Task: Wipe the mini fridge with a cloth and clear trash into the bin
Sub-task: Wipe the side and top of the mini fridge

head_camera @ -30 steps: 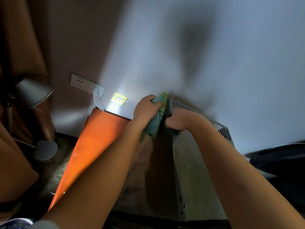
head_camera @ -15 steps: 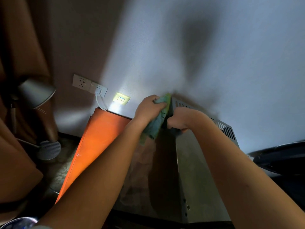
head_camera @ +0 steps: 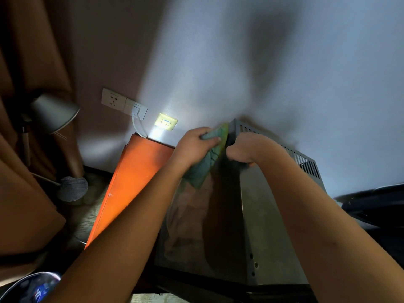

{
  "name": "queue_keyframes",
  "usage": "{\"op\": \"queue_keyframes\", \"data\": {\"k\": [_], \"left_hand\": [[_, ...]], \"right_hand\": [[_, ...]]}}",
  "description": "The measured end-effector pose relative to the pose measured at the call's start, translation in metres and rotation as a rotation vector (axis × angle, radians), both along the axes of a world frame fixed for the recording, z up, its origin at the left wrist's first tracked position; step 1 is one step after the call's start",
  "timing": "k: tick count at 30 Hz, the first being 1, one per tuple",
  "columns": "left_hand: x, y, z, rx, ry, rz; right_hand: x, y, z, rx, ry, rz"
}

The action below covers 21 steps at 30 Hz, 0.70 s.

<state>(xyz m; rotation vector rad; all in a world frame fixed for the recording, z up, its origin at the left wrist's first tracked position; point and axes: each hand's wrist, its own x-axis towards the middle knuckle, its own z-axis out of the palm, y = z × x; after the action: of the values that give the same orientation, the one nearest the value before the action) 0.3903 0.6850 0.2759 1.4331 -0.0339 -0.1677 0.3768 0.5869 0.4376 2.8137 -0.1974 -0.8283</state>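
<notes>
A grey metal mini fridge [head_camera: 269, 217] stands against the wall, its vented back edge at the top. My left hand [head_camera: 194, 145] grips a green cloth [head_camera: 209, 160] and presses it on the fridge's left side, close to the rear corner. My right hand [head_camera: 247, 149] is closed over the fridge's top rear edge beside the cloth. The cloth hangs down below my left hand along the shadowed left face.
An orange panel [head_camera: 131, 184] leans beside the fridge on the left. Wall sockets [head_camera: 122, 103] with a plugged white cable sit above it. A grey desk lamp [head_camera: 54, 112] and brown curtain are at far left. A dark object [head_camera: 376, 204] lies at right.
The view has shifted slightly. Both hands stay at the fridge's rear corner, the cloth moved little against the side.
</notes>
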Motion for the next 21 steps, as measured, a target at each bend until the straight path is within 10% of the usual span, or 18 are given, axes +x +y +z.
{"op": "queue_keyframes", "data": {"k": [7, 14, 21], "left_hand": [[0.003, -0.006, -0.038, 0.595, 0.19, -0.07], [0.018, -0.004, 0.004, 0.162, 0.082, -0.027], [0.024, -0.007, -0.042, 0.587, 0.207, -0.086]], "right_hand": [[-0.008, 0.003, -0.001, -0.071, -0.037, 0.029], [-0.001, 0.009, -0.008, -0.123, -0.064, -0.003], [0.001, 0.016, -0.008, -0.217, -0.045, 0.013]]}}
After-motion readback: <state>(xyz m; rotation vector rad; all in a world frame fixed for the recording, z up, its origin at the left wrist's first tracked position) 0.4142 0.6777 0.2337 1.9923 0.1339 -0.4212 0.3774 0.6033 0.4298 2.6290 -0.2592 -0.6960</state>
